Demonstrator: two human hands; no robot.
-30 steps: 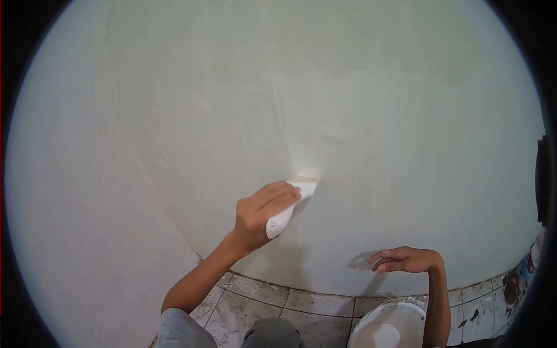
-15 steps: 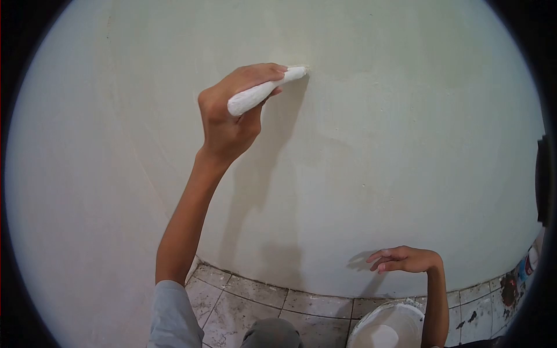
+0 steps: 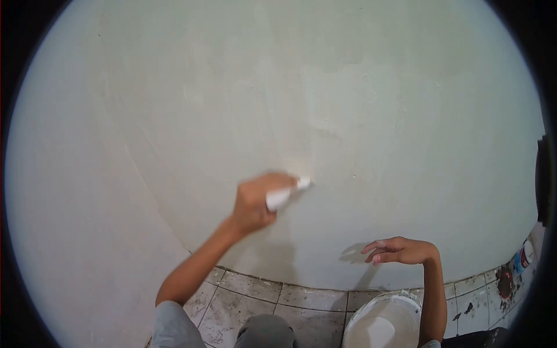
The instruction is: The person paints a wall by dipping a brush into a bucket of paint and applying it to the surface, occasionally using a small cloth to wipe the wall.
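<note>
My left hand (image 3: 255, 200), blurred by motion, is closed around a white-handled paintbrush (image 3: 279, 199). The brush's far end meets the pale wall (image 3: 377, 127) near the middle of the view; its bristles are too smeared to make out. Lower right, my right hand (image 3: 403, 251) hangs in front of the wall with loosely bent fingers apart and nothing in them. Below it on the floor stands a white bucket (image 3: 351, 329), partly hidden by my right forearm, with whitish material (image 3: 380, 333) inside.
Stained tiles (image 3: 246, 286) run along the wall's foot. A blue and white container (image 3: 524, 257) stands at the far right, near a dark reddish stain (image 3: 506, 283). A dark object (image 3: 543, 180) juts in at the right edge. My knee (image 3: 266, 332) shows at the bottom.
My left hand has moved down the wall with the paintbrush, from the upper part to mid-height. My right hand stays nearly in place. The view has tilted slightly.
</note>
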